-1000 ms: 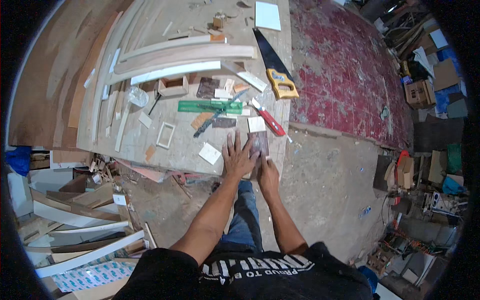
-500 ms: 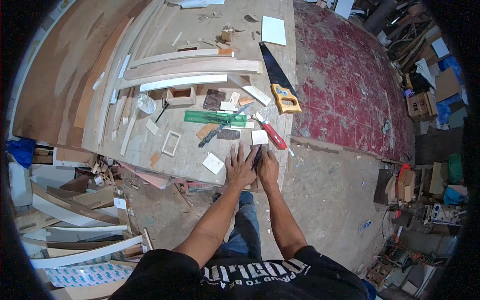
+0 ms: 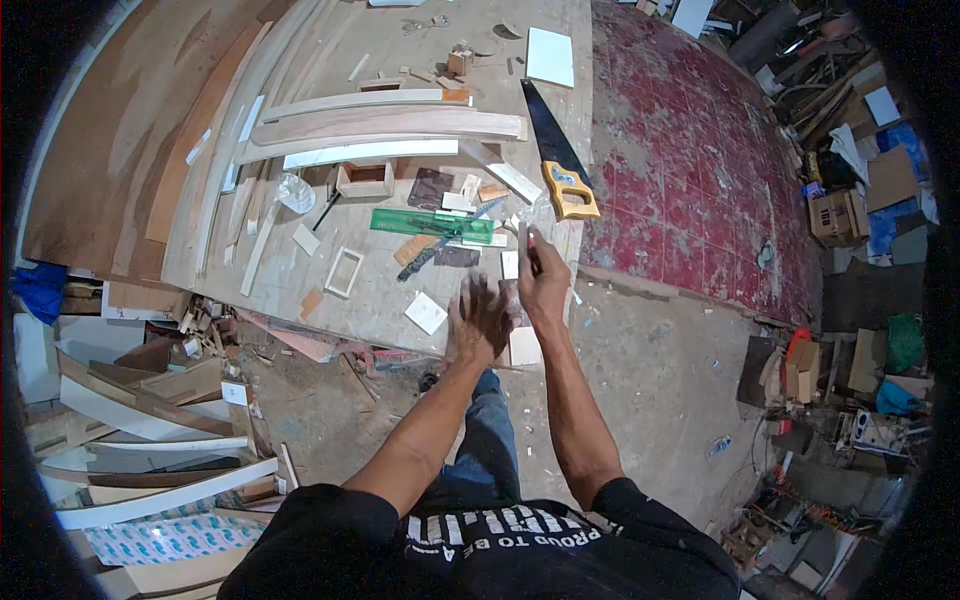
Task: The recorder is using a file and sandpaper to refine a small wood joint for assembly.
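Note:
My right hand (image 3: 546, 284) is closed around the red utility knife (image 3: 532, 241), mostly hidden by the fingers, near the right part of the table's front edge. A pale narrow end sticks up past the fingers. My left hand (image 3: 481, 318), slightly blurred, lies spread with fingers apart beside a small dark brown piece (image 3: 514, 303). Just beyond that piece is a small white block (image 3: 511, 264). Another white piece (image 3: 525, 346) lies at the table edge below my hands. To the left rests a white square piece (image 3: 426, 313).
A green ruler (image 3: 415, 222) lies among small offcuts. Farther right is a handsaw (image 3: 560, 150) with a yellow handle. Long wood strips (image 3: 390, 130) cross the table (image 3: 390, 290). A small wooden frame (image 3: 344, 273) and an open wooden box (image 3: 366, 180) sit left.
My right hand has moved up and taken hold of the red utility knife from the table. My left hand has spread and shifted slightly. A white piece now shows at the table edge.

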A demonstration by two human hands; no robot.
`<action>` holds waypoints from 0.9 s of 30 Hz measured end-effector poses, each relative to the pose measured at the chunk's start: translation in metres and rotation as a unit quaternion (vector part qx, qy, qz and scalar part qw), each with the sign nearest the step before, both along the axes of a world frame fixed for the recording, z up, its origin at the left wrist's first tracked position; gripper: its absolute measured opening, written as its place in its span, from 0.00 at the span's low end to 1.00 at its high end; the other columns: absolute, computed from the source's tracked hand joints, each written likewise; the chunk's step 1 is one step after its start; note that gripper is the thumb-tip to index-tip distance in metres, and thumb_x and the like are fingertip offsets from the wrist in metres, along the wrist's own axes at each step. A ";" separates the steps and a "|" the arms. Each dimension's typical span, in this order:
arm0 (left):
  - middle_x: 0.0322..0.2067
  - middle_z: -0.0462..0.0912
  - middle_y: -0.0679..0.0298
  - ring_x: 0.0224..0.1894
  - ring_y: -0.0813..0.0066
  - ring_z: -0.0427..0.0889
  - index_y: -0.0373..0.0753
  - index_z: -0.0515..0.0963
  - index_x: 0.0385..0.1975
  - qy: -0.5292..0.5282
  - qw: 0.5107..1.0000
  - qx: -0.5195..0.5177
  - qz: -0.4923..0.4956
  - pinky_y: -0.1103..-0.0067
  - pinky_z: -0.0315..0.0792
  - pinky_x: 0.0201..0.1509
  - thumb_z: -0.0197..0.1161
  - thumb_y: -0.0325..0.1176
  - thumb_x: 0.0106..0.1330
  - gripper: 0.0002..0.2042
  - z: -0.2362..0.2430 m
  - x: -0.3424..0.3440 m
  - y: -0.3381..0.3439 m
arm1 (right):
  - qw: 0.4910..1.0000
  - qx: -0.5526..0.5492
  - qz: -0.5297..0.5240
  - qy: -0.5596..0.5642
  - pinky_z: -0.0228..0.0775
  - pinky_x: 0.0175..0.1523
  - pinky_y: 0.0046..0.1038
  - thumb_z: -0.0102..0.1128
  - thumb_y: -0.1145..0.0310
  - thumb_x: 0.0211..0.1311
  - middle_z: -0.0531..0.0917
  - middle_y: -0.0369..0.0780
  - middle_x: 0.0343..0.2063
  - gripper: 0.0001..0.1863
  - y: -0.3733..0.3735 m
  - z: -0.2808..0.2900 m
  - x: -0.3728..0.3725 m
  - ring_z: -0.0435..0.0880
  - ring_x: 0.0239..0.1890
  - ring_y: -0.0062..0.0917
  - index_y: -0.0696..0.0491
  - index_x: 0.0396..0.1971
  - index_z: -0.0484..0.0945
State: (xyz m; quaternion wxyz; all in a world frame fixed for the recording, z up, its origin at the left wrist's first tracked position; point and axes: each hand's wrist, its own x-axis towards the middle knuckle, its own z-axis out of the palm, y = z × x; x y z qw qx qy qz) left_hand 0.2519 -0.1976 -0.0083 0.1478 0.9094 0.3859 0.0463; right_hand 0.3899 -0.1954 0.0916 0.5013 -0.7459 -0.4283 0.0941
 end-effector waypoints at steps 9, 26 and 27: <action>0.57 0.79 0.57 0.53 0.57 0.81 0.47 0.71 0.64 -0.288 0.884 -0.348 0.121 0.63 0.73 0.56 0.59 0.41 0.70 0.23 0.081 -0.013 0.037 | 0.878 0.071 0.034 0.471 0.66 0.27 0.19 0.63 0.74 0.64 0.77 0.31 0.30 0.17 -0.064 0.070 -0.012 0.74 0.27 0.13 0.58 0.52 0.76; 0.33 0.82 0.61 0.34 0.68 0.86 0.31 0.74 0.52 -0.448 0.537 -0.576 0.423 0.73 0.82 0.30 0.53 0.43 0.76 0.20 0.128 -0.123 0.028 | 0.974 -0.208 0.076 -0.035 0.74 0.46 0.43 0.57 0.76 0.55 0.81 0.55 0.39 0.13 -0.002 -0.048 0.024 0.81 0.42 0.51 0.60 0.41 0.80; 0.36 0.82 0.57 0.34 0.66 0.86 0.32 0.72 0.54 -0.439 0.533 -0.580 0.433 0.71 0.82 0.31 0.51 0.45 0.76 0.21 0.131 -0.132 0.029 | 0.975 -0.207 0.075 -0.034 0.74 0.46 0.43 0.57 0.76 0.55 0.81 0.55 0.39 0.13 0.013 -0.050 0.031 0.81 0.42 0.51 0.60 0.41 0.80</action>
